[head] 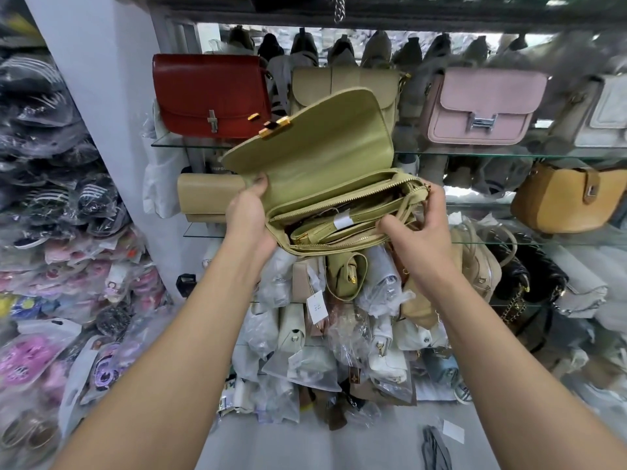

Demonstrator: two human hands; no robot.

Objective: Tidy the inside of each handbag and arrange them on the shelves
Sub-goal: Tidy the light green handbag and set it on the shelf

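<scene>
The left hand (249,215) gripped the near left end of the olive-green handbag (339,201), its thumb pressed onto the inner face of the raised flap (315,154). The right hand (420,232) held the bag's right end, with its fingers curled over the zip end; I could not tell from my feed exactly what they pinched. Between the two hands I saw the bag held in the air, in front of the glass shelves (475,153) and above a heap of plastic-wrapped bags (339,334).

The flap stood open and tilted to the left. It was smooth, matte leather with rounded corners and a glossy gold clasp (275,128) at its edge. A gold-toothed zip (383,184) ran along the open top. Inside I could see a folded strap (325,228) in the same green, banded with a white paper label.

Behind it, a stiff, shiny red bag (210,93) and a grainy pink bag (481,103) with a silver buckle stood on the upper shelf. A rounded tan bag (563,201) sat lower on the right.
</scene>
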